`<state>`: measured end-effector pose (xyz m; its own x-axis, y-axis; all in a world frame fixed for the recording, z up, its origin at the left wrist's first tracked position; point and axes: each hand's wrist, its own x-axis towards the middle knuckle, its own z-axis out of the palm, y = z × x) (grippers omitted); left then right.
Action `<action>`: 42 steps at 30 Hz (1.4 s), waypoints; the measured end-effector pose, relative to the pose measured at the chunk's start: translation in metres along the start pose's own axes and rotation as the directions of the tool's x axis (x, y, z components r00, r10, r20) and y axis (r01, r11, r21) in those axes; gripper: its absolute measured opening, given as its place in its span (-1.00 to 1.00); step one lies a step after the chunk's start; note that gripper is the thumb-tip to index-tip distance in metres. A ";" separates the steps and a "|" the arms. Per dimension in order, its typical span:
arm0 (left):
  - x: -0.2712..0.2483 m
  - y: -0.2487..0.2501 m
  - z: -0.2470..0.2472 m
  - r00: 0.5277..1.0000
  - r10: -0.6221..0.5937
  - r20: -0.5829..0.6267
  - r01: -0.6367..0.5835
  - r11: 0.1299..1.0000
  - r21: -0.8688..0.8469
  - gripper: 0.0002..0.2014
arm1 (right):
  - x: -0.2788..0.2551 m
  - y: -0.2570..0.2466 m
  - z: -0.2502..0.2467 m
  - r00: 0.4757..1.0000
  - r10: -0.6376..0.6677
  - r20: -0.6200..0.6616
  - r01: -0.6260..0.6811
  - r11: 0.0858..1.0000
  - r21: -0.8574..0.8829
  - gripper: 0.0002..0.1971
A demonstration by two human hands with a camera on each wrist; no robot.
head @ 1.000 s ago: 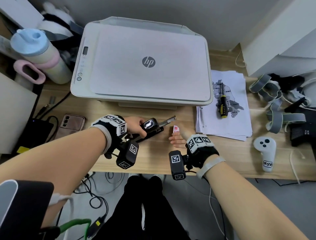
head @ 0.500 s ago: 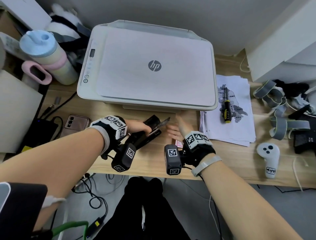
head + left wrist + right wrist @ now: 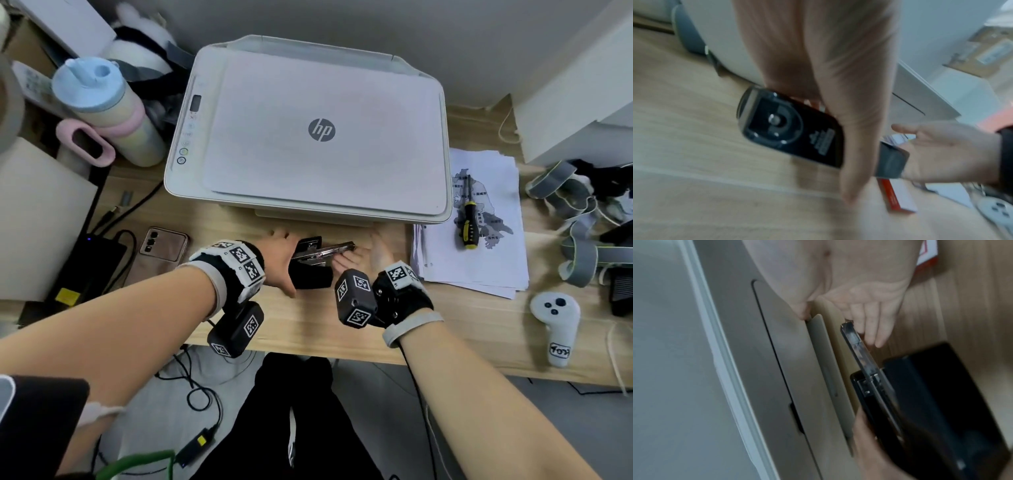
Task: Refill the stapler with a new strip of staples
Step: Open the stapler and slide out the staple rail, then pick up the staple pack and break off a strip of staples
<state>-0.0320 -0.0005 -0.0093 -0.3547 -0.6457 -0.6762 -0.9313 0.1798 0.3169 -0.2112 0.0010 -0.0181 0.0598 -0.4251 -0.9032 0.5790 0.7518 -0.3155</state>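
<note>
My left hand [image 3: 287,263] grips the black stapler [image 3: 310,275], which is turned on its side just in front of the printer. Its underside [image 3: 791,131] shows in the left wrist view, with my thumb across it. The shiny metal staple rail [image 3: 330,251] sticks out to the right, swung away from the black body [image 3: 941,402]. My right hand [image 3: 359,253] is spread, and its straight fingers [image 3: 873,324] touch the rail's tip [image 3: 851,337]. A red and white staple box [image 3: 898,196] lies on the desk below the hands. I cannot tell whether any staples sit in the rail.
The white printer [image 3: 318,130] stands right behind the hands, its front edge [image 3: 818,353] almost touching them. A paper stack with a screwdriver [image 3: 466,219] lies to the right, beside a white controller [image 3: 556,325]. A phone [image 3: 161,246] lies to the left.
The right hand has put down the staple box and moved up to the rail's tip. The left hand has turned the stapler on its side and carried it toward the printer.
</note>
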 end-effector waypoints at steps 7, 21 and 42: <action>-0.001 0.010 0.003 0.968 0.031 -0.248 0.067 0.922 0.380 -0.09 | 0.019 0.001 -0.015 0.988 0.026 0.153 -0.078 0.936 0.344 -0.21; -0.013 0.004 0.019 0.859 0.146 -0.491 0.078 0.910 0.407 -0.05 | 0.018 0.012 -0.024 0.992 -0.057 0.112 0.005 0.911 0.413 -0.49; -0.007 0.008 0.012 0.992 -0.079 -0.101 0.005 0.812 -0.583 -0.47 | 0.014 -0.022 -0.081 0.849 -0.476 -0.230 0.019 0.463 -0.886 -0.64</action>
<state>-0.0375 0.0144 -0.0099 -0.2702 -0.7293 -0.6285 -0.7098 -0.2902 0.6419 -0.2887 0.0197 -0.0471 -0.4119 -0.6025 -0.6836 -0.4519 0.7865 -0.4210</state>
